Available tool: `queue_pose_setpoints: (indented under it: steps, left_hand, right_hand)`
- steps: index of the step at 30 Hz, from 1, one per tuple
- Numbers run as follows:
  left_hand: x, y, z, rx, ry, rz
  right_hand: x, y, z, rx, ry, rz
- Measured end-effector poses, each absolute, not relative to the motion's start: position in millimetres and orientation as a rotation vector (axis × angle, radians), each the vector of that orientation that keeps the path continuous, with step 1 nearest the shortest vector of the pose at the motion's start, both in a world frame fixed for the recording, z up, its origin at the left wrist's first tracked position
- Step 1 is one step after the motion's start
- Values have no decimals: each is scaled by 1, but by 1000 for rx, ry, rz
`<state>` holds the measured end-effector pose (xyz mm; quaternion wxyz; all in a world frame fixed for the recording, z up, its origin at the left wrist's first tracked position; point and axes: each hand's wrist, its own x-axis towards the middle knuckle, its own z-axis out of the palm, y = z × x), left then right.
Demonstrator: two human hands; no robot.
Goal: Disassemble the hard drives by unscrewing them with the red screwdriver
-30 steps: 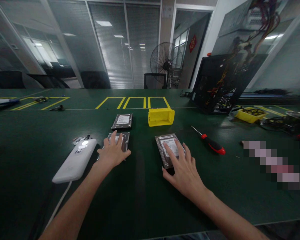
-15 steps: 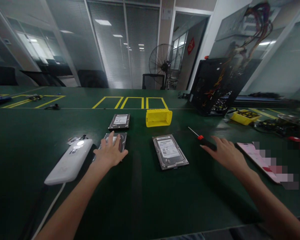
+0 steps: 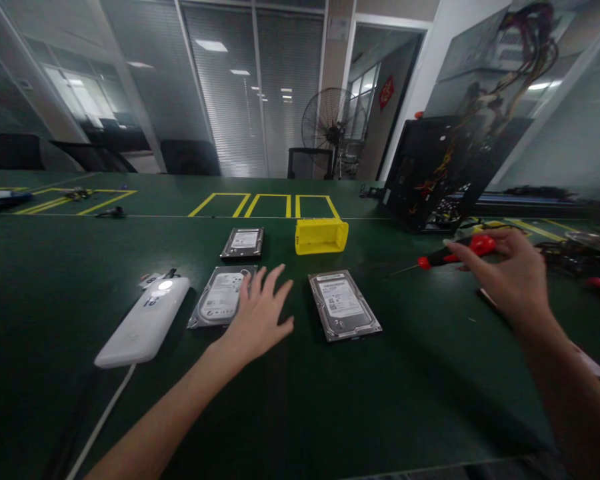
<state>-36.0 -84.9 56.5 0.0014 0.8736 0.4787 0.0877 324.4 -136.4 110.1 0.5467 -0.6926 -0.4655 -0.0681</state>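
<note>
My right hand grips a red and black screwdriver by its handle, raised above the table with the shaft pointing left. My left hand is open with fingers spread, between two hard drives. The left hard drive is partly covered by its fingers; I cannot tell whether they touch it. Just right of that hand, apart from it, a second hard drive lies label up. Farther back lies a third hard drive, also label up.
A yellow bin lies behind the drives. On the left is a white power bank with a cable. An open computer case stands at the back right. A pink phone is partly hidden behind my right forearm.
My right hand has picked up the screwdriver from the table and lifted it rightward. My left hand has moved right, off most of the left hard drive.
</note>
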Motion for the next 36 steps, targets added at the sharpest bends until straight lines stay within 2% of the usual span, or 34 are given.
queue_pose_setpoints:
  steps: [3, 6, 9, 12, 24, 36]
  left_hand:
    - [-21, -98, 59, 2662, 925, 402]
    - [-13, -104, 55, 2520, 877, 567]
    - [-8, -105, 49, 2436, 905, 590]
    - [-5, -106, 46, 2385, 938, 580]
    - [-4, -103, 32, 2384, 942, 682]
    - [-4, -103, 26, 2368, 925, 738]
  right_hand:
    - [303, -132, 136, -1272, -1024, -43]
    - [278, -127, 148, -1024, -1048, 245]
    - [256, -123, 151, -916, -1041, 628]
    - [242, -117, 149, -877, -1072, 791]
    - [222, -114, 127, -785, -1068, 660]
    - [226, -113, 123, -695, -1083, 717]
